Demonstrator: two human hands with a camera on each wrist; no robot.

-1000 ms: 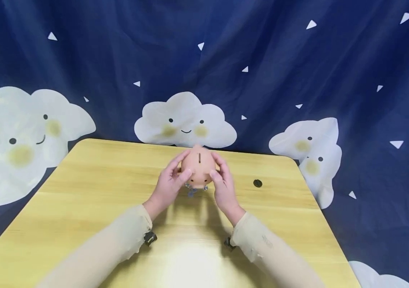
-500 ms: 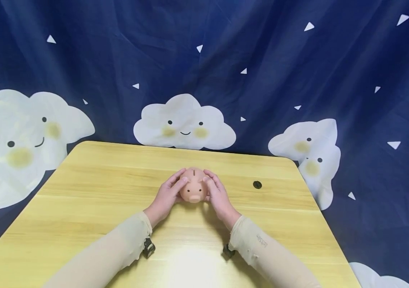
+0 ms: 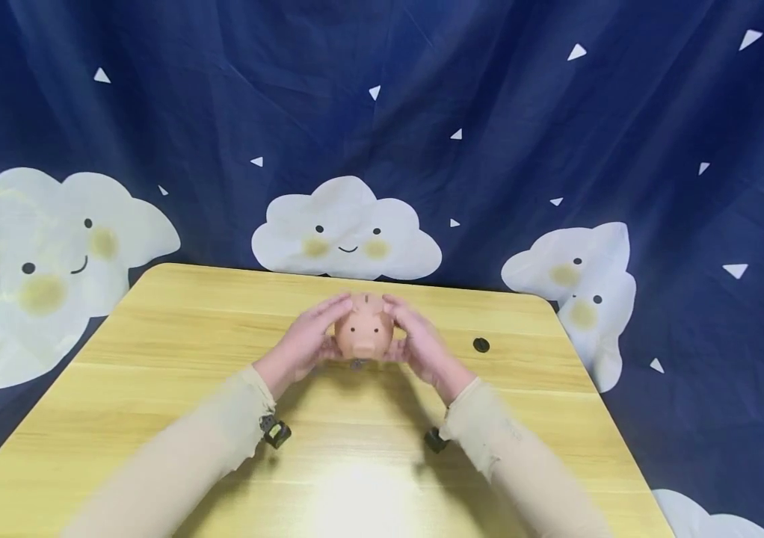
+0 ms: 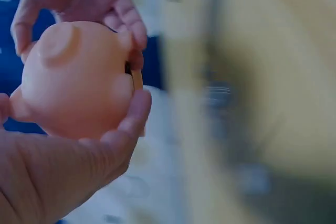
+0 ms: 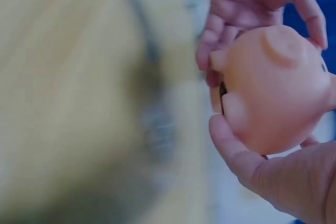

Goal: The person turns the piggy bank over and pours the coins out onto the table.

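A pink piggy bank (image 3: 363, 336) is held up between both hands, its snout facing me and its coin slot on top. My left hand (image 3: 304, 334) grips one side and my right hand (image 3: 422, 345) grips the other, fingers curled about it. In the left wrist view, a dark opening shows at the underside of the piggy bank (image 4: 79, 87), between its short feet. A small bluish, shiny bit (image 3: 356, 365) shows below the snout, partly hidden. Blurred silvery pieces (image 5: 157, 129) lie on the table in the right wrist view.
A black round plug (image 3: 481, 344) lies on the wooden table (image 3: 187, 359), right of the hands. Behind the table's far edge hangs a dark blue curtain (image 3: 490, 90) with white clouds. Each wrist carries a small black device, including one (image 3: 276, 432) on the left.
The piggy bank first came down toward me and tipped back from face-down to face-forward. Since then it has risen and moved away, with both hands still gripping its sides.
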